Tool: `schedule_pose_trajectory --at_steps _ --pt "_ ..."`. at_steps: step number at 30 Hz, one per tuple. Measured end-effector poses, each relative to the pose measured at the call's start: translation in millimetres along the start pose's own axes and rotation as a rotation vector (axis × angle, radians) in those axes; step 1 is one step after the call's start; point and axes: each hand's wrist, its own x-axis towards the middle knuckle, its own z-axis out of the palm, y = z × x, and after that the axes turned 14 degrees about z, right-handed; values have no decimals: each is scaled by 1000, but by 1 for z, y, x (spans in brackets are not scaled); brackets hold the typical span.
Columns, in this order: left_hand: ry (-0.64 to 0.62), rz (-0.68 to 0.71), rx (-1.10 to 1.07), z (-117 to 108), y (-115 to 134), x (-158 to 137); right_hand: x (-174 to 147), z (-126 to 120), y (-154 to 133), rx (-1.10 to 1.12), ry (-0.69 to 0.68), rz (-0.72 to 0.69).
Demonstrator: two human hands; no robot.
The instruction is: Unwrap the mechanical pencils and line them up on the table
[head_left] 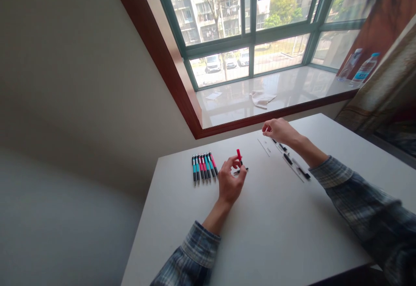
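My left hand (230, 183) pinches a red and black pen barrel (238, 154) between thumb and fingers, tilted nearly upright just over the white table. A thin dark piece (246, 169) shows beside the fingertips, partly hidden by them. Farther right, my right hand (280, 131) is closed in a pinch near the table's far edge; whatever is between its fingertips is too small to make out. Below that hand lie loose pen parts: a thin white refill (264, 147), black pieces (284, 148) and a black-ended clear part (301, 169).
Several assembled teal and pink pens (204, 168) lie side by side at the table's left. Behind the white table (253, 229) is a windowsill (224, 110) with a crumpled cloth or bag (261, 99) and two plastic bottles, one with a blue label (364, 71). A curtain hangs at right.
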Motion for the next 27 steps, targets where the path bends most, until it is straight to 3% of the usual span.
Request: schedule_pose_trajectory --at_steps 4,15,23,27 --pt "-53 17 -13 3 3 -3 9 13 14 -134 -40 60" --pt "-62 39 7 6 6 -3 10 41 16 -181 -64 56" --pt "-61 45 18 6 3 -4 2 23 7 -63 -128 -3" --pt "-59 40 13 5 -2 -5 -3 3 -4 274 -267 -129"
